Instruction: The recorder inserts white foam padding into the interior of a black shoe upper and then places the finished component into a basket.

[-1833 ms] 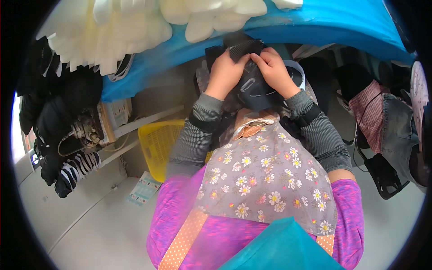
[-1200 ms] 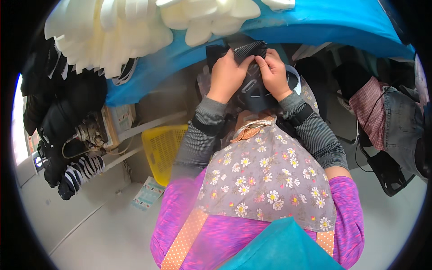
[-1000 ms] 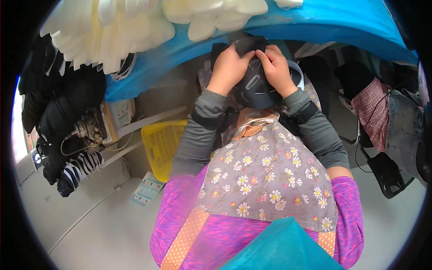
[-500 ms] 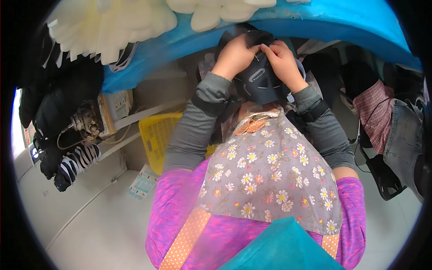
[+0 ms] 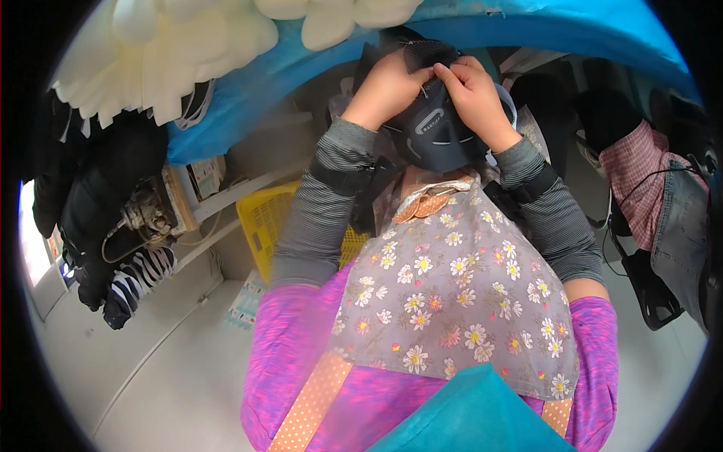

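Note:
In front of me, just below the blue table edge, both my hands hold a dark navy and black fabric piece (image 5: 438, 139) with a black mesh part and pale printed marks. It looks like a shoe upper. My left hand (image 5: 388, 90) is closed on its left side, thumb and fingers pinching near the mesh. Opposite, my right hand (image 5: 476, 96) pinches the same spot, its thumb and fingertip almost meeting the left thumb. Some pale thread ends show just below the fingertips. Whatever lies between the fingertips is too small to make out.
Pale foam pieces (image 5: 181, 53) lie piled on the blue-covered tabletop (image 5: 557, 49). Dark pieces with white stripes (image 5: 143, 275) hang at the left beside a small machine (image 5: 147, 215). A yellow basket (image 5: 263, 226) stands below. Another person's checked sleeve (image 5: 636, 177) shows at right.
My head view has shifted slightly, so the foam pieces sit further up and left. Both hands keep their pinch on the shoe upper, with only a small shift of the fingers.

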A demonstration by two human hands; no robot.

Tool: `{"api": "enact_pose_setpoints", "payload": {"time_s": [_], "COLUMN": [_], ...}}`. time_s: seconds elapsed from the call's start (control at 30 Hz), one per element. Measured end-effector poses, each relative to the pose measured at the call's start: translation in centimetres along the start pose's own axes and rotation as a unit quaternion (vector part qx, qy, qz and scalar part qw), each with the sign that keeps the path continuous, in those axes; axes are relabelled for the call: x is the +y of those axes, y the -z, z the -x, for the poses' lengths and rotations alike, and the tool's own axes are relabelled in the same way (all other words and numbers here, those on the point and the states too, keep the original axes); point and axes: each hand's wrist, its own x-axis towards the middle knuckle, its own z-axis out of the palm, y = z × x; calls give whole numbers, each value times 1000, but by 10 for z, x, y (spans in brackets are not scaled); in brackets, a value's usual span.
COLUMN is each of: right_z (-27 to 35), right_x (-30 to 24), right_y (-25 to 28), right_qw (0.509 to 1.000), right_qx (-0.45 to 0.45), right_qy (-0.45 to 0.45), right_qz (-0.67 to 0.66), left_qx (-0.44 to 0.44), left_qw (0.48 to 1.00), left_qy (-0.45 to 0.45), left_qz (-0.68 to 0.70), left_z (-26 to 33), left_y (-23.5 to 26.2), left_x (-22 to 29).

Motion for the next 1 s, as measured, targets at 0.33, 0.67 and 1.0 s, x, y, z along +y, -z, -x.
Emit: {"api": "enact_pose_setpoints", "payload": {"time_s": [0.33,0.67,1.0], "right_z": [2,2,2], "right_x": [-3,-2,-4], "right_y": [-5,-4,-5], "right_qw": [998,998,998], "right_qx": [30,32,19], "right_qy": [31,54,48], "right_qz": [-40,-14,-28], "left_qx": [132,100,105], "left_qw": [991,994,991], "left_qy": [34,16,-9], "left_qz": [6,44,82], "left_z": [12,10,13], "left_y": [-13,-18,-16], "left_x": [-7,-23,-18]}}
